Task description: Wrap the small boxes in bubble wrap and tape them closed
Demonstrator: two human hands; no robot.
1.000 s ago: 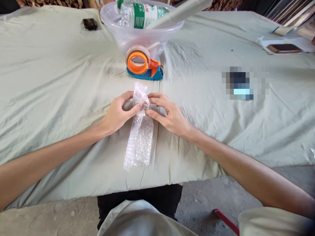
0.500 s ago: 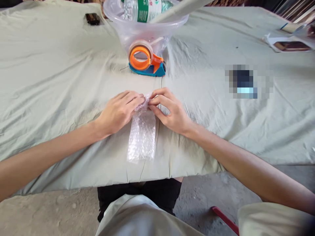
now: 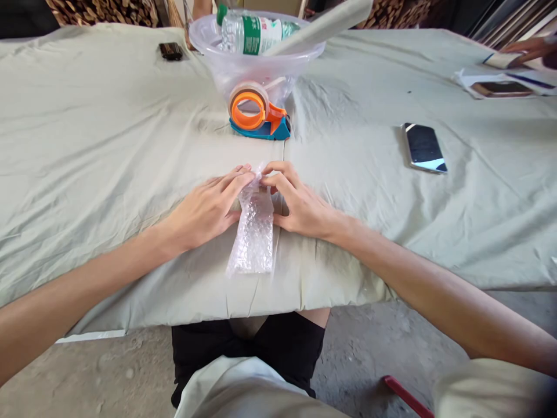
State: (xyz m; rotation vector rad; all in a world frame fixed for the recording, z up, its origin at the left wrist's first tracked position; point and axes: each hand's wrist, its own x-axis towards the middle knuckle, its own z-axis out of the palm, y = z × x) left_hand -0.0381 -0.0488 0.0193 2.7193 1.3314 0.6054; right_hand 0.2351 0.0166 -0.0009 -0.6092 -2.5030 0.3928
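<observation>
A narrow piece of clear bubble wrap (image 3: pixel 253 241) lies lengthwise on the cloth near the table's front edge, its far end bunched up. My left hand (image 3: pixel 213 203) grips that far end from the left, fingertips on the gathered film and thumb along the side. From the right, my right hand (image 3: pixel 300 203) pinches the same end with curled fingers, its thumb touching the wrap's right edge. Whether anything is inside the wrap I cannot make out. Just beyond my hands stands a blue and orange tape dispenser (image 3: pixel 272 129) with a roll of tape on it.
Behind the dispenser stands a translucent plastic basin (image 3: pixel 256 69) holding a green-labelled bottle (image 3: pixel 259 35) and a pale roll (image 3: pixel 324 26). A phone (image 3: pixel 424 148) lies to the right, a small black object (image 3: pixel 170 51) at back left. Another person's hand (image 3: pixel 528 49) is at far right.
The bubble wrap's far end is drawn narrower, and both thumbs have come down along its sides. The view has tilted slightly upward. Another person's hand now shows at far right.
</observation>
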